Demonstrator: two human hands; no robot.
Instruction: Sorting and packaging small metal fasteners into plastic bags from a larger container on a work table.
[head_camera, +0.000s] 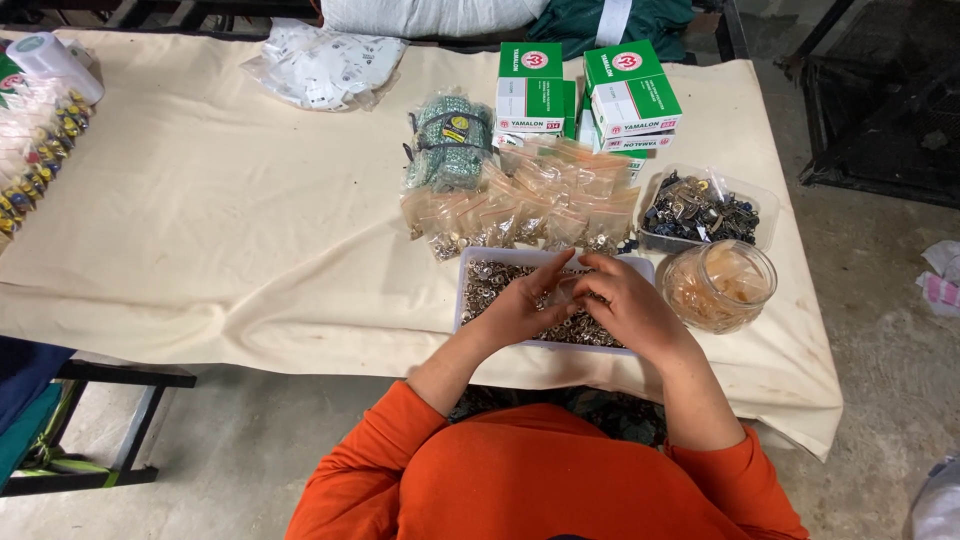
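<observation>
The person in orange sleeves works at the near edge of a table draped in a cream cloth (230, 230). Both hands meet over a shallow white tray (478, 262) filled with small metal rings (487, 281), which sits at the near edge, right of the middle. The left hand (527, 300) curls with its thumb and forefinger drawn together, and the right hand (622, 303) bends in against it, fingertips touching — between them they pinch a small clear packet (563, 292), though what is in it is too small to tell.

Just beyond the tray lies a heap of little clear packets (525, 205) holding metal bits, some tinted orange. Behind that heap, toward the far edge, stand green-and-white cardboard boxes (630, 90), stacked in two piles, and to their left a banded bundle of green strips (447, 140). At the right edge a clear plastic tub (765, 215) holds dark metal parts, and just nearer, beside the tray, stands a round clear jar (720, 285) with pale orange packets inside.

Near the far edge lies a clear bag of white pieces (325, 65). At the far left corner rest a white roll (52, 62) and a row of small coloured items (40, 160).
</observation>
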